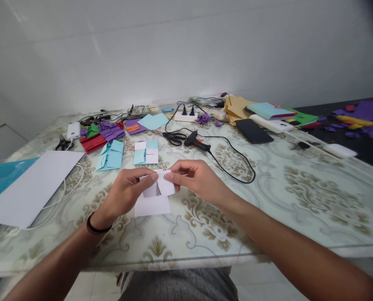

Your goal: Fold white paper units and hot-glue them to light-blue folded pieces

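Between my two hands is a folded piece of white paper [152, 205], low over the table's near middle. My left hand [128, 190] pinches its left part, with the thumb on top. The thumb and fingers of my right hand [194, 179] grip the upper right flap, which stands a little apart from the left flap. The lower part of the paper shows flat below the hands. Just beyond lie a folded light-blue and white paper square [146, 152] and a folded light-blue paper piece [110, 155]. The undersides of the fingers are partly hidden.
Scissors [174, 138] and a black glue gun [197, 142] with a looping cord lie past my hands. White sheets [37, 188] cover the left side. Purple and red folded papers [111, 131], a power strip [185, 116] and a dark phone [253, 131] are farther back.
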`<action>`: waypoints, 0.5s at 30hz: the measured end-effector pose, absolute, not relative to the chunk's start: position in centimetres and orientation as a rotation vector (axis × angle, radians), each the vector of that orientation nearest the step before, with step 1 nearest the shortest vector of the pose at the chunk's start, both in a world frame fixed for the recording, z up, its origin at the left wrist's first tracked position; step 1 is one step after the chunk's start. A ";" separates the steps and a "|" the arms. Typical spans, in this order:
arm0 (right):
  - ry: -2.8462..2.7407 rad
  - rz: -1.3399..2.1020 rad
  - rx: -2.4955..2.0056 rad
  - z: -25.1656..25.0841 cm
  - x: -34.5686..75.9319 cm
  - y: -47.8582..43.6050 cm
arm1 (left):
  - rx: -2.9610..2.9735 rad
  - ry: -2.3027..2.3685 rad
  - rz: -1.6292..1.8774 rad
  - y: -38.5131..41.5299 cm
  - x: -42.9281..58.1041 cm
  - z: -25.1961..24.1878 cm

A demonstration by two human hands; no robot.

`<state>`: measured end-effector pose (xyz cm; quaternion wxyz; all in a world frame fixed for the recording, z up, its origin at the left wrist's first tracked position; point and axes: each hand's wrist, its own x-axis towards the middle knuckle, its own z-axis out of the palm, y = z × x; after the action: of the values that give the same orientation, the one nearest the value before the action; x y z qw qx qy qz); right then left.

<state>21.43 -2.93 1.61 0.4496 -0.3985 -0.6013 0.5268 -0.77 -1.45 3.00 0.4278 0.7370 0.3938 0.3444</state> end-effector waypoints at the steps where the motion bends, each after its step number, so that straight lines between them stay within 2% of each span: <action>1: -1.483 1.303 -0.965 1.6 21.4 -2.9 | 1.850 0.984 0.855 -1.5 -0.7 3.0; 8: -1.498 1.297 -0.900 1.5 21.4 -3.0 | 1.893 0.996 0.838 -1.5 -0.6 3.0; 15: -1.608 1.441 -0.932 1.0 21.4 -2.9 | 1.848 1.098 0.947 -1.5 -0.6 2.9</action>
<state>21.42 -2.87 1.04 0.3848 -0.3658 -0.6312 0.5654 -0.63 -1.52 2.94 0.3858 0.7258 0.4313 0.3720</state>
